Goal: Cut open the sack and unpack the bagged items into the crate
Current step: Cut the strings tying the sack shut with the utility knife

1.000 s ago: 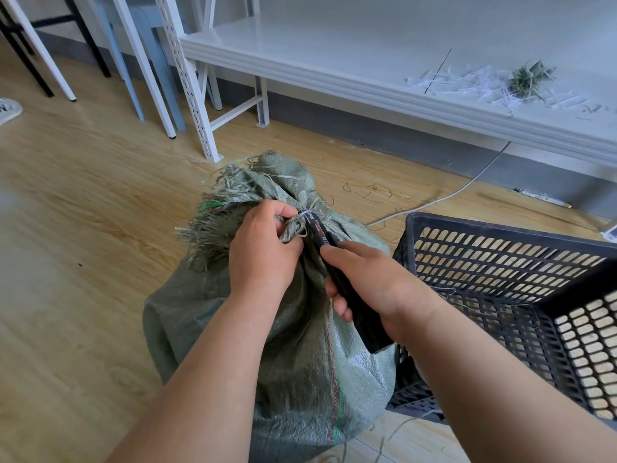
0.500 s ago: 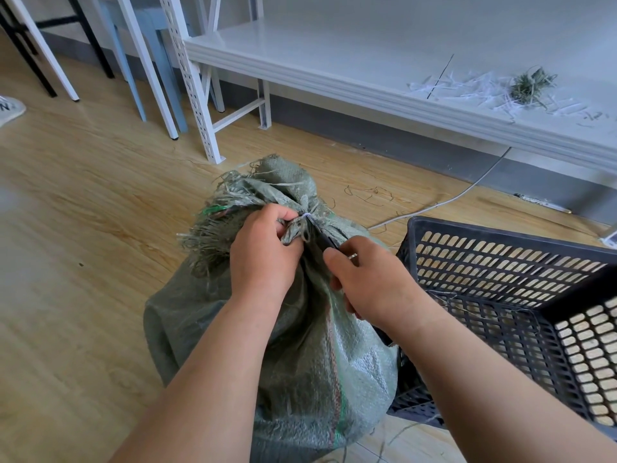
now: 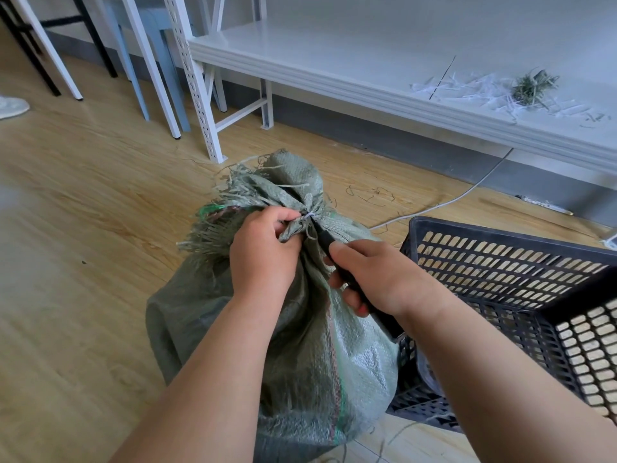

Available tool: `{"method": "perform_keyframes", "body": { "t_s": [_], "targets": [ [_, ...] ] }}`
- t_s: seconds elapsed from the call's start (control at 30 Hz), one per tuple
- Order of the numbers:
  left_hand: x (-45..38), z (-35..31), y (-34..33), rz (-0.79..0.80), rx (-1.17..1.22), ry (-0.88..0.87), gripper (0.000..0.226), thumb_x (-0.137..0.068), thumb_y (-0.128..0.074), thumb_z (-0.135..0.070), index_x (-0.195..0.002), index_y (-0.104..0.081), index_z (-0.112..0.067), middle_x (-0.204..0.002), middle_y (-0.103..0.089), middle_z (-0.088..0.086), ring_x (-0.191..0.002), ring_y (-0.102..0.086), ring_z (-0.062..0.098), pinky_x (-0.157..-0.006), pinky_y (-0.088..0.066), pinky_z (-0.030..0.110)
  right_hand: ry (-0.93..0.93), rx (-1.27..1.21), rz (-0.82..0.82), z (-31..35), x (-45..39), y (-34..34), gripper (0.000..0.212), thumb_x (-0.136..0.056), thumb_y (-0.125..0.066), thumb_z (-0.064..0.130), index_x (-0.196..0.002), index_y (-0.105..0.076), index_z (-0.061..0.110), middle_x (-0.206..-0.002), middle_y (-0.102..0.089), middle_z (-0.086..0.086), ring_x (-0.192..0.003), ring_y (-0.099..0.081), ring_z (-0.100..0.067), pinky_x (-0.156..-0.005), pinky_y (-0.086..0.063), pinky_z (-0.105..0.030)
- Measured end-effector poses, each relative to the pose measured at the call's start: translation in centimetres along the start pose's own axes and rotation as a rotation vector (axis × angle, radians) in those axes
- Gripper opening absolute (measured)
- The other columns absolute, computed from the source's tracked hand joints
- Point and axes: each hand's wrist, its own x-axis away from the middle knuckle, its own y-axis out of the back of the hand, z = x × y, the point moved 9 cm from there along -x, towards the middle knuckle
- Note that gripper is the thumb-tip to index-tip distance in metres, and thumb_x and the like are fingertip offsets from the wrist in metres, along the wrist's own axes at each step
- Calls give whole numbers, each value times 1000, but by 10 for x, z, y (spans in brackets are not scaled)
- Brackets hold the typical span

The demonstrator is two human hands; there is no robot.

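sack (image 3: pixel 300 329): on the floor, left of the crate (image 3: pixel 500 262); soft woven cloth, likely heavy, mouth tied.
left hand (image 3: pixel 263 259): fingers bunch the neck below the tie (image 3: pixel 309 215).
right hand (image 3: pixel 377 279): fingers wrapped round the black cutter (image 3: pixel 329 240), tip at the tie.
best hold: the bunched neck, I judge.

A wood-grain plank floor (image 3: pixel 76 202) carries a green woven sack (image 3: pixel 320 355), standing upright with its neck bunched, and a black perforated plastic crate (image 3: pixel 500 259) touching the sack's right side. Thin loose fibres (image 3: pixel 367 193) lie on the floor behind the sack, and a white cable (image 3: pixel 467 192) trails across the boards toward the wall. A low white shelf (image 3: pixel 334 58) stands on the floor too, bearing white shreds (image 3: pixel 474 91) and a greenish tuft (image 3: pixel 532 86), possibly sack fibre.
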Motion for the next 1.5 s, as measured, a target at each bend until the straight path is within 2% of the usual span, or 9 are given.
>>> {"method": "perform_keyframes", "body": {
  "t_s": [0.27,0.5,0.63,0.73,0.8,1.0,1.17,1.37,1.5],
  "targets": [
    [-1,-4,1,20,32,-2,27,-79,-70,-15,-97,-67,-35,-97,-66,-6,-85,-62,13,-75,-50,29,0,-23,36,3,6,4,34,-98,-48,31,-96,-60,-1,-53,-61,3,-37,-44,-15,-36,-36,-19],
    [5,-12,-10,83,-38,-79,27,-80,-67,-12,-102,-68,-28,-98,-59,-8,-89,-60,14,-79,-49,31,-39,24,30,3,-4,7,32,-98,-48,30,-83,-58,4,-59,-62,-5,-41,-43,-20,-40,-37,-23],
    [7,-11,-12,79,-51,-82,26,-81,-67,-14,-103,-68,-28,-104,-62,-6,-94,-61,14,-82,-50,33,-58,-53,86,-1,-6,4,34,-99,-47,28,-76,-56,5,-48,-57,-2,-35,-40,-16,-36,-35,-20],
    [6,-9,-5,17,-34,-54,26,-82,-67,-17,-104,-67,-31,-106,-62,-7,-95,-60,11,-81,-47,27,-35,-82,109,1,-5,4,35,-99,-47,30,-77,-59,5,-59,-56,-10,-39,-38,-18,-36,-34,-20],
    [5,-7,-2,-4,-23,-46,27,-81,-68,-16,-103,-68,-32,-105,-62,-7,-94,-60,11,-81,-46,26,-29,-112,120,1,-3,2,35,-99,-47,31,-81,-60,4,-62,-57,-9,-41,-39,-17,-36,-33,-20],
    [1,-5,0,-12,-31,-31,28,-81,-69,-16,-103,-68,-34,-104,-63,-6,-94,-60,12,-78,-42,22,-16,-142,112,0,2,2,31,-99,-48,30,-94,-61,2,-56,-58,-2,-37,-39,-15,-34,-33,-18],
    [2,-7,-5,20,-25,-41,28,-81,-68,-14,-104,-68,-31,-100,-58,-9,-93,-59,12,-79,-42,23,-8,-68,92,-1,-1,5,33,-98,-47,33,-90,-62,5,-66,-58,-12,-45,-40,-22,-40,-34,-23],
    [2,-7,-11,64,-53,-50,29,-83,-66,-14,-108,-66,-29,-110,-60,-4,-99,-61,16,-83,-48,30,-49,-16,76,-2,-16,4,36,-94,-50,33,-73,-62,7,-72,-58,-20,-49,-42,-24,-44,-36,-27],
    [4,-5,-13,74,-96,-47,30,-85,-65,-17,-112,-65,-30,-114,-59,-5,-101,-60,17,-82,-47,30,-80,-43,110,-4,-21,0,36,-96,-50,32,-73,-60,7,-74,-56,-19,-46,-40,-23,-41,-36,-25]
  ]
}}
